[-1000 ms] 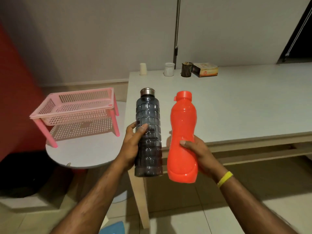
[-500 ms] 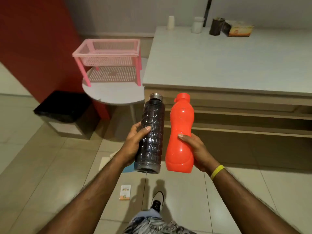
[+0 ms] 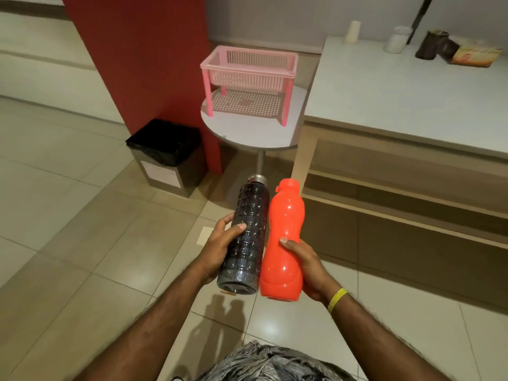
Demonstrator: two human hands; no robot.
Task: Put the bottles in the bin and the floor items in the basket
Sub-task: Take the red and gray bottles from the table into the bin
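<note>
Your left hand grips the dark bottle, your right hand the orange bottle. Side by side, likely one trip to the bin, centre left.

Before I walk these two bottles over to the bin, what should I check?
1. Left hand grips the dark bottle: ok.
2. Right hand grips the orange bottle: ok.
3. Caps on both bottles: ok.
4. Bin mouth open, black liner in place: ok.
5. Room inside the bin: cannot tell, the interior is dark.
6. Floor towards the bin free of things: not ok, a pale flat item lies on the tiles ahead.
</note>
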